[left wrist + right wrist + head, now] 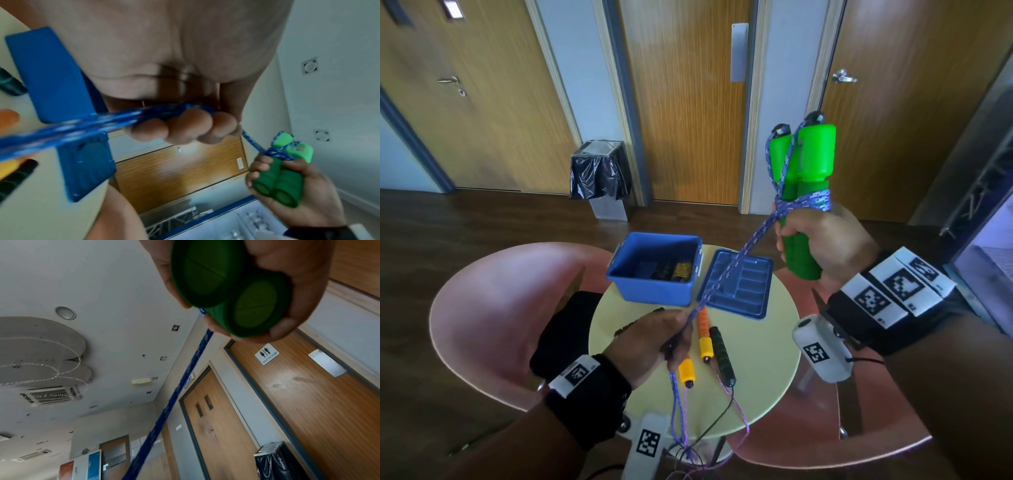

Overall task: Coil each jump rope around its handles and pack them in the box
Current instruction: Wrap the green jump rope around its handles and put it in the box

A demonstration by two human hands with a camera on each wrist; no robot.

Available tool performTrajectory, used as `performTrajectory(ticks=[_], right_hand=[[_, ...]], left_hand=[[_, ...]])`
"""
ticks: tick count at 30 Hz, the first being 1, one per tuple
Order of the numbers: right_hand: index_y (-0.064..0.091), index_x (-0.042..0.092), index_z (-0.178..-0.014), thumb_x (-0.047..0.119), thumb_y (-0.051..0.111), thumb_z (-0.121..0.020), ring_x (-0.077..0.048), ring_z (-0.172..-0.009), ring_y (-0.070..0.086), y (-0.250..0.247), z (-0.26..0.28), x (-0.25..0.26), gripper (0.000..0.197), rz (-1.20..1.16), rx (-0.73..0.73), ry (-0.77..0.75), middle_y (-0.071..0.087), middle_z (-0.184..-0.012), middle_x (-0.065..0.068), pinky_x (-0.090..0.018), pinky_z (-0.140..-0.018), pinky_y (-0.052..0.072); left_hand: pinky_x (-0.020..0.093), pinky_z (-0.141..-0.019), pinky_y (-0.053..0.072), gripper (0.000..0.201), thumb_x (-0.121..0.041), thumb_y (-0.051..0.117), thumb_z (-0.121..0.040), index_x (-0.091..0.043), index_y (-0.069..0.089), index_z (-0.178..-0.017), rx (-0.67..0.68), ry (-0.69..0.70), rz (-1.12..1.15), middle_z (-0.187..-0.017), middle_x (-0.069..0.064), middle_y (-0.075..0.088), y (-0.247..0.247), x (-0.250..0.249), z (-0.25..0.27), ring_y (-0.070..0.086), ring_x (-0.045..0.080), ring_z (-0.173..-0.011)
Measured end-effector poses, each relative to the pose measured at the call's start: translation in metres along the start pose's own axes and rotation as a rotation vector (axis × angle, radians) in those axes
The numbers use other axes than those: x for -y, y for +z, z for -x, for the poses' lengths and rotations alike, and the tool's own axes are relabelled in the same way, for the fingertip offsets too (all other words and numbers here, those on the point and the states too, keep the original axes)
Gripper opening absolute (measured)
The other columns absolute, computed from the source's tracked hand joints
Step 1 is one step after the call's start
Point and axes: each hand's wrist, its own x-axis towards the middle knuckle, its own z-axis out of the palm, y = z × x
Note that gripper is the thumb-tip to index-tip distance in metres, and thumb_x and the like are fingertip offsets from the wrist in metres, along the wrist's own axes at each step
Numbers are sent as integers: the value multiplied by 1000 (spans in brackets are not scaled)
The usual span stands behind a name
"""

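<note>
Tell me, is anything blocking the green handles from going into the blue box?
Nothing visible blocks them. The blue box stands open, its lid lying beside it. The right hand holds the green handles up; the blue rope is still mostly uncoiled.

Soft daylight, fisheye edges, wrist views motion-blurred

A round yellow desk (763, 387) stands between pink chairs (493, 308) on a dark wood floor (482, 219), facing wooden doors (688, 102) and a bin lined with a black bag (599, 178).
</note>
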Motion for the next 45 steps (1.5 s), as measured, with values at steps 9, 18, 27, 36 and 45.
performTrajectory(ticks=[9, 18, 27, 36, 45], right_hand=[[55, 16, -55, 12, 66, -62, -12, -46, 44, 24, 15, -9, 14, 411, 223, -43, 50, -47, 6, -25, -51, 35], [49, 13, -60, 21, 61, -61, -16, -55, 40, 39, 21, -6, 15, 458, 260, -127, 46, -56, -2, -28, -55, 31], [43, 27, -72, 16, 56, -80, -8, -53, 44, 30, 4, -29, 19, 755, 157, -171, 48, -62, 8, -27, -53, 33], [44, 10, -110, 22, 72, -80, -34, -99, 61, 40, -4, -39, 43, 1219, 181, -184, 59, -105, -11, -49, -85, 53], [44, 8, -115, 24, 71, -82, -33, -104, 59, 48, -5, -40, 45, 1420, 268, -241, 56, -109, -10, -43, -81, 50]], left_hand=[[15, -91, 46, 20, -41, 58, -94, -33, 67, -109, -115, -33, -491, -114, -8, 68, 19, -25, -19, 61, 7, -110], [23, -46, 25, 14, -12, 50, -99, -7, 55, -87, -347, 27, -20, -57, -2, 36, 64, -69, -49, 28, 9, -45], [29, -57, 36, 23, -23, 50, -101, -20, 65, -84, -378, 107, -659, -67, -1, 58, 65, -48, -36, 49, 10, -59], [22, -51, 28, 23, -20, 45, -102, -15, 66, -93, -307, 35, -776, -55, -7, 45, 66, -43, -33, 41, 5, -50], [33, -58, 31, 33, -24, 51, -99, -16, 43, -68, -236, 18, -790, -58, -2, 36, 61, -54, -27, 35, 13, -56]])
